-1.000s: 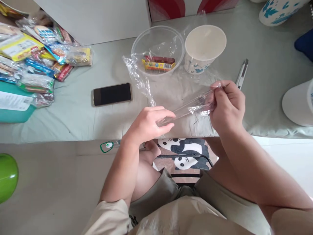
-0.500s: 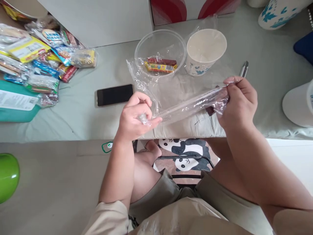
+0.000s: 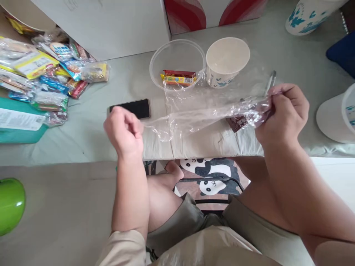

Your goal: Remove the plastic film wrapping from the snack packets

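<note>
A clear plastic bag (image 3: pixel 191 114) is stretched between my two hands above the front of the padded surface. My left hand (image 3: pixel 123 131) is closed on its left end, just in front of a black phone (image 3: pixel 135 108). The bag's other end is bunched in my closed right hand (image 3: pixel 285 112). Beneath the right part of the plastic lies a dark brown packet (image 3: pixel 235 123), partly covered. Behind the bag stands a clear round tub (image 3: pixel 155 64) holding a yellow snack bar (image 3: pixel 179 79) and a red one (image 3: pixel 179 72). A white paper cup (image 3: pixel 227 61) stands beside the tub.
Several wrapped snacks (image 3: pixel 55 74) are heaped at the left, by a teal packet (image 3: pixel 20 129). A box cutter (image 3: pixel 271 82) lies beyond my right hand. More paper cups (image 3: pixel 335 112) stand at the right. Boxes (image 3: pixel 111 26) line the back.
My left hand has moved left and turned into a fist, pulling the plastic longer. My right hand has shifted slightly right, and more of the brown packet shows.
</note>
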The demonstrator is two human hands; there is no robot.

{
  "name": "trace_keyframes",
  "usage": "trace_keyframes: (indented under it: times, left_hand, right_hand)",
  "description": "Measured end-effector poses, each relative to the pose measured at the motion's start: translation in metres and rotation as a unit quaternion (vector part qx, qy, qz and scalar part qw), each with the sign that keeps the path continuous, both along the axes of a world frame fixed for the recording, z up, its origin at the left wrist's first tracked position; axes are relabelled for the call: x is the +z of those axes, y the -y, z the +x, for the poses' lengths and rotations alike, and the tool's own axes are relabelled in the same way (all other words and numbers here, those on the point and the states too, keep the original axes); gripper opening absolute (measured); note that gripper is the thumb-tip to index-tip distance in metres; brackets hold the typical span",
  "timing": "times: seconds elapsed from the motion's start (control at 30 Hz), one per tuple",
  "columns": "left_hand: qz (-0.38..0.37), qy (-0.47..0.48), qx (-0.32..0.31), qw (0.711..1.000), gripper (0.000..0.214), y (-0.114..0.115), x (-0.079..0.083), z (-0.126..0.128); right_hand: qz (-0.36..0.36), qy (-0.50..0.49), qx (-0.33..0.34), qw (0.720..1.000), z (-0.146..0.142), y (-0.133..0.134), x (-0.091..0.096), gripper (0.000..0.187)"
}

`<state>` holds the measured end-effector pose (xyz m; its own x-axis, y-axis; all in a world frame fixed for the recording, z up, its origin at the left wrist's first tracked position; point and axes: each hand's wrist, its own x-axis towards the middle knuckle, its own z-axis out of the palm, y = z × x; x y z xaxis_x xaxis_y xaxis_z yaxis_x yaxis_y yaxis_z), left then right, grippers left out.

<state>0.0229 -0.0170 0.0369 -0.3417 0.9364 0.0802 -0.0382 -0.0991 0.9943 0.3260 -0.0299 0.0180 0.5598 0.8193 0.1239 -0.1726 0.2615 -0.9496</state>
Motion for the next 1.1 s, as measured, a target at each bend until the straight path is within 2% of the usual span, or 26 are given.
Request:
trace_keyframes:
  times: [0.03, 0.1, 0.17, 0.23, 0.3, 0.37, 0.47, 0.53, 0.6, 0.63, 0.7, 0.77, 0.8, 0.9, 1.0, 1.03, 1.07, 1.1]
  left_hand:
    - [-0.095, 0.009, -0.021, 0.995, 0.055, -0.003, -0.001, 0.003]
    - [-0.246, -0.011, -0.095, 0.965, 0.053, -0.007, -0.004, 0.011]
    - [-0.313, -0.066, -0.155, 0.935, 0.044, -0.009, -0.008, 0.018]
    - [-0.300, -0.110, -0.189, 0.929, 0.036, -0.009, -0.010, 0.020]
    - [-0.250, -0.106, -0.225, 0.936, 0.025, -0.007, -0.007, 0.015]
    - [-0.174, -0.049, -0.273, 0.945, 0.024, -0.005, -0.003, 0.002]
    - [-0.067, 0.085, -0.336, 0.935, 0.039, -0.006, -0.002, -0.018]
    - [-0.065, 0.157, -0.336, 0.926, 0.043, -0.010, -0.006, -0.023]
    - [-0.140, 0.181, -0.338, 0.913, 0.060, -0.015, -0.014, -0.018]
    - [-0.192, 0.177, -0.359, 0.896, 0.077, -0.017, -0.019, -0.013]
    - [-0.277, 0.161, -0.452, 0.833, 0.102, -0.020, -0.028, -0.004]
    - [-0.303, 0.147, -0.548, 0.766, 0.107, -0.019, -0.031, 0.001]
    - [-0.296, 0.139, -0.583, 0.744, 0.107, -0.017, -0.030, 0.001]
    - [-0.251, 0.080, -0.649, 0.714, 0.095, -0.009, -0.015, -0.002]
    - [-0.217, -0.005, -0.696, 0.685, 0.054, -0.001, 0.001, -0.002]
    - [-0.196, -0.010, -0.695, 0.692, 0.039, 0.000, 0.004, 0.000]
    - [-0.175, 0.003, -0.682, 0.710, 0.033, 0.002, 0.006, 0.003]
    - [-0.163, 0.027, -0.654, 0.739, 0.040, 0.004, 0.006, 0.007]
  right_hand:
    - [0.006, -0.003, 0.029, 1.000, 0.000, 0.002, -0.001, 0.013]
    - [0.002, -0.005, 0.094, 0.996, -0.002, 0.006, -0.002, 0.014]
    - [-0.004, -0.005, 0.139, 0.990, -0.005, 0.009, -0.001, 0.015]
    - [0.003, -0.015, 0.143, 0.990, -0.007, 0.009, 0.000, 0.014]
    - [0.011, -0.051, 0.124, 0.991, -0.004, 0.008, 0.002, 0.010]
    - [0.006, -0.117, 0.125, 0.985, 0.002, 0.006, 0.004, 0.007]
    - [-0.002, -0.211, 0.183, 0.960, 0.014, 0.005, 0.009, 0.021]
    - [-0.030, -0.234, 0.234, 0.943, 0.018, 0.007, 0.012, 0.030]
    - [-0.096, -0.231, 0.292, 0.923, 0.017, 0.009, 0.016, 0.030]
    - [-0.134, -0.229, 0.327, 0.907, 0.015, 0.010, 0.018, 0.028]
    - [-0.197, -0.227, 0.388, 0.871, 0.008, 0.012, 0.021, 0.025]
    - [-0.234, -0.230, 0.424, 0.844, 0.002, 0.012, 0.022, 0.023]
    - [-0.246, -0.234, 0.429, 0.837, -0.001, 0.011, 0.021, 0.022]
    - [-0.255, -0.254, 0.418, 0.834, -0.005, 0.008, 0.017, 0.016]
    - [-0.246, -0.254, 0.401, 0.845, -0.008, 0.002, 0.013, 0.014]
    - [-0.244, -0.249, 0.395, 0.850, -0.010, 0.000, 0.012, 0.013]
    - [-0.244, -0.244, 0.387, 0.855, -0.012, -0.002, 0.011, 0.013]
    - [-0.245, -0.241, 0.377, 0.860, -0.013, -0.004, 0.011, 0.013]
